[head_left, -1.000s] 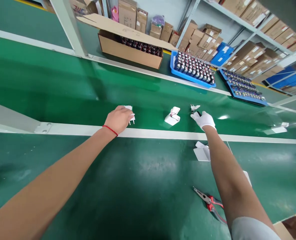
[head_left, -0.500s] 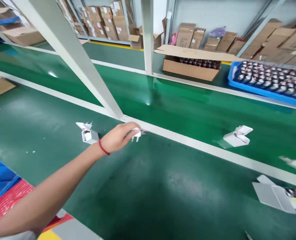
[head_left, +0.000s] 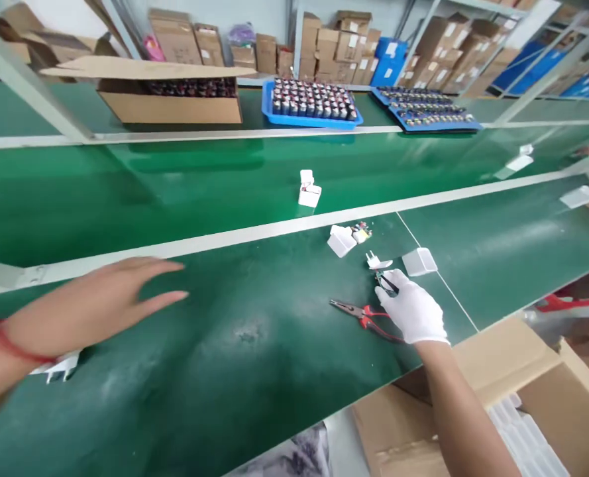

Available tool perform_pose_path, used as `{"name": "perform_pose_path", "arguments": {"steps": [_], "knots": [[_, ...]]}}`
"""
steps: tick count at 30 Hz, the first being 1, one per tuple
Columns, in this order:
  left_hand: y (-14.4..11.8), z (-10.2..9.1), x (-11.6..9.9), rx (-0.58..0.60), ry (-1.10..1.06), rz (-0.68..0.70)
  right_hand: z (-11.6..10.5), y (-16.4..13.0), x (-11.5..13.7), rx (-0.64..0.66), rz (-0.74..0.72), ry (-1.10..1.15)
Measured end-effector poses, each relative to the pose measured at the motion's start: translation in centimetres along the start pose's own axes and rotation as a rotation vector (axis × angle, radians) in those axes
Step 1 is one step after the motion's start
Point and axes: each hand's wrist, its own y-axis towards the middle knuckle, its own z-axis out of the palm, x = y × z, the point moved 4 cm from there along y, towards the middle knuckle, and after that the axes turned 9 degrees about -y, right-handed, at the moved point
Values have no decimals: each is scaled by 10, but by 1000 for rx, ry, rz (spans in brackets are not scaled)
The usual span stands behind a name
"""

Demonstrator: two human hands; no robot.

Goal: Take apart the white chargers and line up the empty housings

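My left hand (head_left: pixel 125 298), bare with a red wristband, is held over the green bench, thumb and fingers apart and nothing between them. Partly hidden beneath its wrist is a white plug piece (head_left: pixel 60 366) with two pins. On the right, my right hand (head_left: pixel 412 306) wears a white glove and pinches a small dark green-and-black part (head_left: pixel 384 282), too small to make out. A white plug (head_left: pixel 376 261) lies just beyond those fingertips. Red-handled pliers (head_left: pixel 361 313) rest beside the glove, handles towards it. A white open housing (head_left: pixel 419 262) stands close behind.
A white housing with wired parts (head_left: pixel 342 240) lies near the pale rail (head_left: pixel 254 233). Beyond it, another housing (head_left: pixel 309 192) stands on the green belt. A blue tray of cylinders (head_left: pixel 314 119) and a carton (head_left: pixel 175 109) stand behind. An open carton (head_left: pixel 537 371) is at front right.
The view has swung right. My left hand, earlier closed on a white plug, is now open and holds nothing. My gloved right hand has come into sight beside the pliers.
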Motion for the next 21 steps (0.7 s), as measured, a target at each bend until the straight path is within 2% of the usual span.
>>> {"name": "perform_pose_path", "arguments": {"steps": [2, 4, 6, 8, 9, 11, 14, 17, 21], "knots": [[54, 33, -73, 178, -27, 112, 1, -7, -2, 37, -35, 9], [99, 72, -134, 223, -96, 220, -2, -12, -6, 64, -68, 63], [135, 113, -175, 193, -157, 240, -7, -14, -15, 26, -59, 163], [162, 147, -198, 83, -194, 201, -14, -12, -31, -84, 2, 262], [171, 162, -207, 49, -193, 187, -15, -10, -39, -129, 35, 281], [185, 181, -218, -2, -193, 169, -10, -5, -55, -134, 68, 248], [191, 189, -225, -35, -199, 146, 8, 2, -66, -36, 40, 149], [177, 176, -220, -26, -230, 168, 15, 2, -65, -40, -11, 106], [124, 143, -194, 24, -276, 223, 2, -3, -50, -96, -99, 89]]}}
